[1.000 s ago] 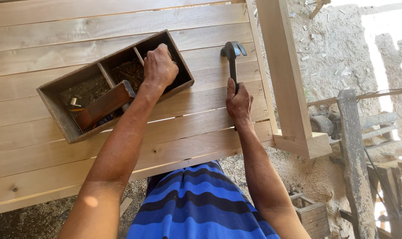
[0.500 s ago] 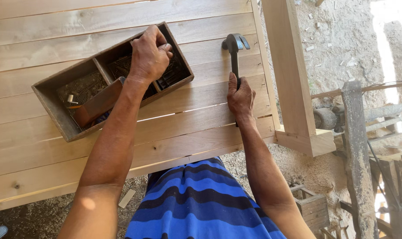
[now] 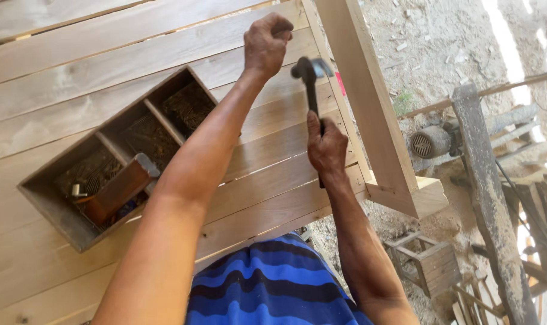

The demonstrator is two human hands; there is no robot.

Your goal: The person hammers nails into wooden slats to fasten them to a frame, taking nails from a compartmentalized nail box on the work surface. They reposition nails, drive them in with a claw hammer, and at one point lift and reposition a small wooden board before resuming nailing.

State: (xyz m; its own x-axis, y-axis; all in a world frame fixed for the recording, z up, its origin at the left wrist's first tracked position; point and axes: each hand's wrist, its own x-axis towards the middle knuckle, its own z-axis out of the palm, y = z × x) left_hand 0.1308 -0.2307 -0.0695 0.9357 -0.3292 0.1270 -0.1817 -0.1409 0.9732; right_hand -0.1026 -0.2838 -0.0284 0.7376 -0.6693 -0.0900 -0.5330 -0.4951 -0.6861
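1. Head view, looking down on a surface of pale wooden planks (image 3: 105, 54) laid side by side, with both of the person's bare arms reaching forward over it.
2. Right hand (image 3: 326, 147): fingers wrapped fully round the dark handle of a claw hammer (image 3: 310, 78). The hammer stands roughly upright in the picture, its metal head at the top, over the right edge of the planks.
3. Left hand (image 3: 265, 43): closed into a fist with the fingertips pinched together, held up and left of the hammer head, near it. Whatever it pinches is too small to make out; I cannot tell whether it holds anything.
4. A wooden compartment box (image 3: 50, 207) lies on the planks to the left of the left forearm. It has several sections divided by thin partitions; the sections hold dark, fine loose material, possibly nails, not clearly resolved.
5. A reddish-brown wooden block (image 3: 118, 188) rests tilted in the nearest section of the box.
6. A pale timber post (image 3: 369, 102) runs diagonally just right of the hammer, ending in a squared foot at lower right.
7. Beyond the post, on dusty ground: a grey electric motor (image 3: 430, 141) and weathered timber offcuts.
8. The person wears a blue garment (image 3: 267, 289) with dark stripes, visible at the bottom edge.
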